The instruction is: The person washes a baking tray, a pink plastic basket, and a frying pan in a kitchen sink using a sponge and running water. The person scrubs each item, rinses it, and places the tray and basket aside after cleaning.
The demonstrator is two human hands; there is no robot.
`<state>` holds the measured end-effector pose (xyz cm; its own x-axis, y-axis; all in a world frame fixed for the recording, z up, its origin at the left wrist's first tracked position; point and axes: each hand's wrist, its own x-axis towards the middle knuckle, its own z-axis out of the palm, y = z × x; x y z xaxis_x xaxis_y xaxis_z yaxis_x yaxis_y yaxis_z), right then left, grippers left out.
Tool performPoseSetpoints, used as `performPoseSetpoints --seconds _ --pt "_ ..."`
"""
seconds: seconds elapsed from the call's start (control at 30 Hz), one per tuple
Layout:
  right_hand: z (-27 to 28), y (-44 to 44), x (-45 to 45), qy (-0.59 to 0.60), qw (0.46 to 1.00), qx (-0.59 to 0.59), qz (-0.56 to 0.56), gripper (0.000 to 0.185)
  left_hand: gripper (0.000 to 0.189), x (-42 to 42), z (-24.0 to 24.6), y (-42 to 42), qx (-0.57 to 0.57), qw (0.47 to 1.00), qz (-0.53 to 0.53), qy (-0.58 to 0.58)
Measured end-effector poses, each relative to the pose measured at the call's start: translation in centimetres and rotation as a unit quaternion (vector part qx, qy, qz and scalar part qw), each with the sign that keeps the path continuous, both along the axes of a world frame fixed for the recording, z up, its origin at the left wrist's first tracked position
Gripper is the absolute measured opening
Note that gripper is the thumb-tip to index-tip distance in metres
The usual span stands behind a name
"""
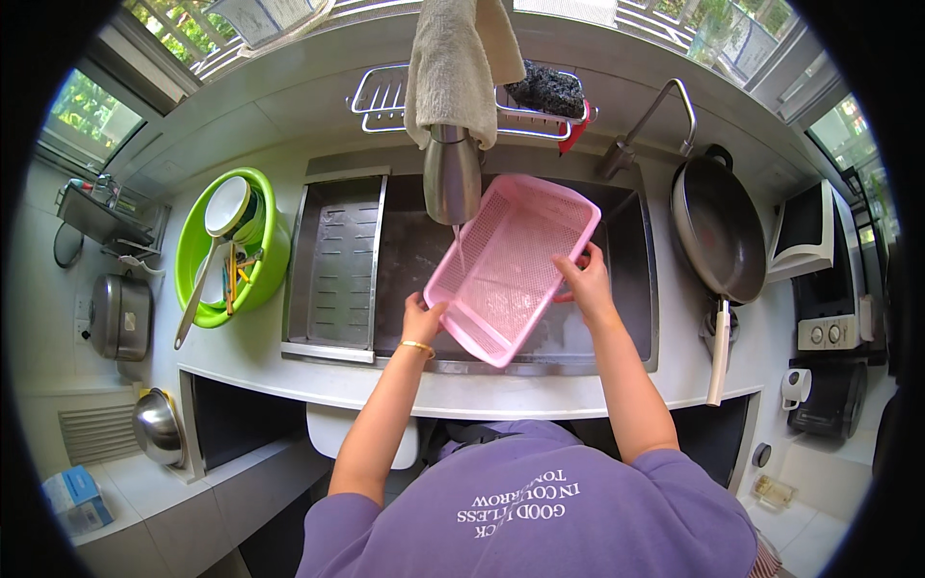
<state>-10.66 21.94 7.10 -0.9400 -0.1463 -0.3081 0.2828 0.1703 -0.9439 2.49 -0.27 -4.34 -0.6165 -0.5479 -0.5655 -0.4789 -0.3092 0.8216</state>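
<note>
A pink rectangular plastic basket point(498, 274) with mesh walls is held tilted over the sink point(629, 289). My left hand point(424, 319) grips its near left rim, and a gold-coloured bracelet circles that wrist. On the right long rim, my right hand point(587, 283) has the thumb on top and fingers outside. From the steel faucet head point(453, 180) a thin stream of water runs into the basket. Wet glints show on the basket's mesh floor.
Left of the sink stands a green basin point(274, 271) holding bowls and utensils. A slotted steel tray point(345, 267) covers the sink's left part. To the right are a frying pan point(719, 224) and a slim second faucet point(650, 123). A towel point(448, 72) drapes over the main faucet.
</note>
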Motion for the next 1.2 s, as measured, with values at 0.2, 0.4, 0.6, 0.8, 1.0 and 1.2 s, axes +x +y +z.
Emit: performPoseSetpoints --seconds 0.2,0.4,0.6,0.8,1.0,1.2 --pt "1.3 2.5 -1.9 -0.056 0.996 0.072 0.0 0.07 0.026 -2.1 1.4 0.5 0.117 0.988 -0.101 -0.023" --pt "-3.9 3.5 -3.1 -0.237 0.97 0.003 0.049 0.071 0.029 -0.1 8.7 -2.7 0.15 0.967 -0.205 0.015" --pt "-10.6 -1.2 -0.7 -0.363 0.899 -0.215 0.116 0.057 0.035 3.2 15.9 -5.2 0.119 0.976 -0.181 -0.003" --pt "-11.5 -5.2 2.3 -0.381 0.858 -0.304 0.162 0.047 0.033 6.1 20.2 -5.1 -0.019 0.981 -0.193 0.0" --pt "-12.1 -6.0 2.0 -0.395 0.855 -0.309 0.132 0.039 0.027 7.1 19.6 -3.1 -0.152 0.97 -0.187 0.016" --pt "-10.7 -7.4 -0.5 -0.263 0.876 -0.398 0.074 0.03 0.017 6.3 13.7 -4.1 -0.279 0.944 -0.154 0.086"
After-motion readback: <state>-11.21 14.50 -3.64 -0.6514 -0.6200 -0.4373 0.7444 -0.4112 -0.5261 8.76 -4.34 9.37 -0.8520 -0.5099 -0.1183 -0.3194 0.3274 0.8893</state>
